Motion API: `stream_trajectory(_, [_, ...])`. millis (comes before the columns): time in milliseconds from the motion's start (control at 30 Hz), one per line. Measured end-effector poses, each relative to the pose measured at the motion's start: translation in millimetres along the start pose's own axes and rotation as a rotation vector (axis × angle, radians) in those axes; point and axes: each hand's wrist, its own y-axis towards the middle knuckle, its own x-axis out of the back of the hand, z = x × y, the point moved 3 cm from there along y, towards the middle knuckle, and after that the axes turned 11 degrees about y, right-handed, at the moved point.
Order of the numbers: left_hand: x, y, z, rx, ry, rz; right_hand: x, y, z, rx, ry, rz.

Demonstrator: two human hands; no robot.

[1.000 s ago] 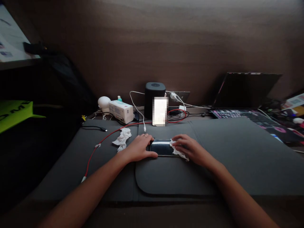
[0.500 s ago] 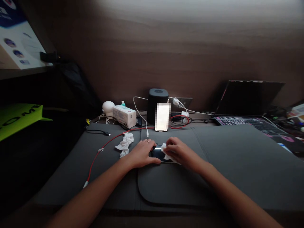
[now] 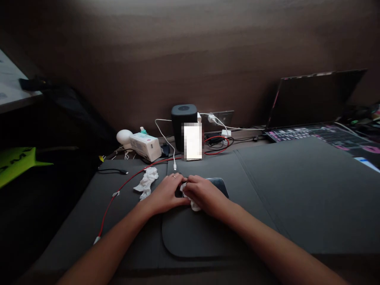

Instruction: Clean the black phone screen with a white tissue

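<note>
A dark phone (image 3: 219, 185) lies flat on the grey mat, its right end showing beyond my right hand. My left hand (image 3: 168, 193) grips the phone's left end, thumb along the near edge and fingers at the far edge. White tissue (image 3: 194, 205) is bunched under my right hand (image 3: 204, 194), whose fingers are closed on it and press it to the left part of the screen, close to my left hand. A second crumpled tissue (image 3: 147, 182) rests on the mat to the left of my left hand.
Behind the phone stand a bright pixelated screen (image 3: 192, 143) and a dark speaker (image 3: 181, 114). A white box (image 3: 145, 146) is at the back left, an open laptop (image 3: 314, 103) at the right. A red cable (image 3: 111, 202) curves along the left.
My right hand has moved left along the phone with the tissue, uncovering the phone's right end. My left hand stays on the phone. The camera view has tilted and shifted.
</note>
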Motion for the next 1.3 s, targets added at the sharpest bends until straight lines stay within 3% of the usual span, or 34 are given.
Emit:
stream_trajectory(167, [-0.1,-0.9,1.0,0.02,-0.013,0.016,4.7,-0.7,-7.0,-0.138,-0.118,-0.053])
stream_trajectory(300, [0.0,-1.4,0.2,0.019,-0.014,0.012,-0.1,1.5,-1.5,0.018,-0.097,0.061])
stream_trajectory(467, [-0.4,-0.7,-0.1,0.041,-0.007,0.02,2.7,2.9,-3.0,-0.126,-0.16,-0.025])
stream_trajectory(600, [-1.5,0.3,-0.1,0.015,0.003,-0.009,-4.0,2.6,0.9,0.026,-0.144,0.071])
stream_trajectory(767, [-0.9,0.8,0.1,0.033,-0.003,0.0,-0.5,-0.1,-7.7,-0.102,-0.201,-0.01])
stream_trajectory(933, [-1.3,1.2,0.4,0.011,-0.02,-0.011,3.0,-7.0,-4.7,-0.014,-0.178,0.074])
stream_trajectory(1100, [-2.8,2.6,0.8,0.01,-0.008,-0.041,2.1,-10.1,-8.7,-0.069,-0.282,-0.042])
stream_trajectory(1233, [-3.1,3.5,-0.2,-0.019,-0.011,-0.052,-6.5,-6.9,-2.4,0.078,-0.225,0.025])
stream_trajectory(1300, [-3.3,3.5,0.2,-0.013,-0.015,-0.047,-4.4,-5.9,-2.8,0.032,-0.23,0.024])
